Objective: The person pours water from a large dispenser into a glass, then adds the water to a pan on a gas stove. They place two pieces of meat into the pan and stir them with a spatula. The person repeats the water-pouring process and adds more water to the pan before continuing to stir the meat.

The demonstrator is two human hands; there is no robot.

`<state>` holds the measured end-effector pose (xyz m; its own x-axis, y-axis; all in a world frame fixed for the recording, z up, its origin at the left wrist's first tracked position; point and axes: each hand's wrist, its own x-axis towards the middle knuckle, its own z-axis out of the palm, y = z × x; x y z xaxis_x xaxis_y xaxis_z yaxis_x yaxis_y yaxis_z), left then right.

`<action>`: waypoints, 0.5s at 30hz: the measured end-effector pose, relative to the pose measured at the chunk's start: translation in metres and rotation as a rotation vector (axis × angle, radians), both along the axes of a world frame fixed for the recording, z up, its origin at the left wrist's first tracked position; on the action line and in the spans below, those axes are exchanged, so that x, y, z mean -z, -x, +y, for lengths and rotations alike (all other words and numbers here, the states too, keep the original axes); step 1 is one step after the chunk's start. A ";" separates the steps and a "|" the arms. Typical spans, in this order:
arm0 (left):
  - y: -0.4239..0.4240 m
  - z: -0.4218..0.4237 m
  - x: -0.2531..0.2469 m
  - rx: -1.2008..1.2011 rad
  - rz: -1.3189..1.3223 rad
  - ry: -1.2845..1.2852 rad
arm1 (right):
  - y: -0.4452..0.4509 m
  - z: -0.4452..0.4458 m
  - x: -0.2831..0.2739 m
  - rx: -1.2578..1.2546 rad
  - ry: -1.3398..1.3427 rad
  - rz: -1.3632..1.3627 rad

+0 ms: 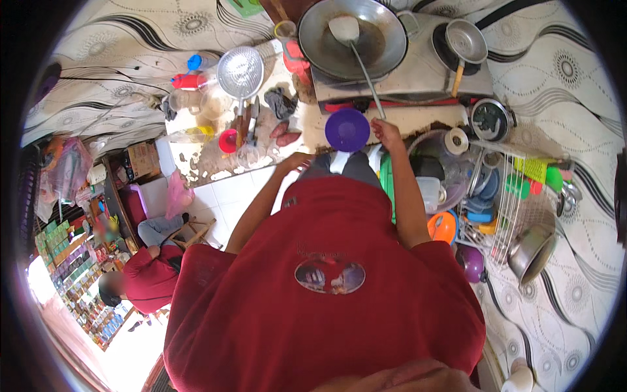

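Note:
My right hand (pixel 384 133) is closed around the handle end of a long metal spatula (pixel 365 71), whose broad blade rests inside a large wok (pixel 387 29) on the stove. A purple plastic bowl (pixel 347 130) stands just left of this hand, at the counter's front edge. My left hand (pixel 298 161) is at the counter edge, left of the bowl, and seems to hold nothing; its fingers are partly spread. Beyond it on the counter lie reddish sweet potatoes (pixel 286 138), a dark cloth (pixel 280 102) and a perforated metal skimmer (pixel 240 73).
A small saucepan (pixel 466 41) sits on a black pan at the stove's right. A metal pot (pixel 490 120) and a wire dish rack (pixel 509 210) stand to the right. A red cup (pixel 228 141) is on the left counter. Another person (pixel 152 274) sits at the far left.

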<state>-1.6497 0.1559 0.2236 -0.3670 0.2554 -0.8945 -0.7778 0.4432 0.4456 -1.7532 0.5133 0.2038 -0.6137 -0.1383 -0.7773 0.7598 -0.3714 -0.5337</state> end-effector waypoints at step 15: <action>-0.001 0.089 0.082 -0.956 -0.241 -0.083 | 0.042 -0.011 0.018 0.603 1.156 -0.844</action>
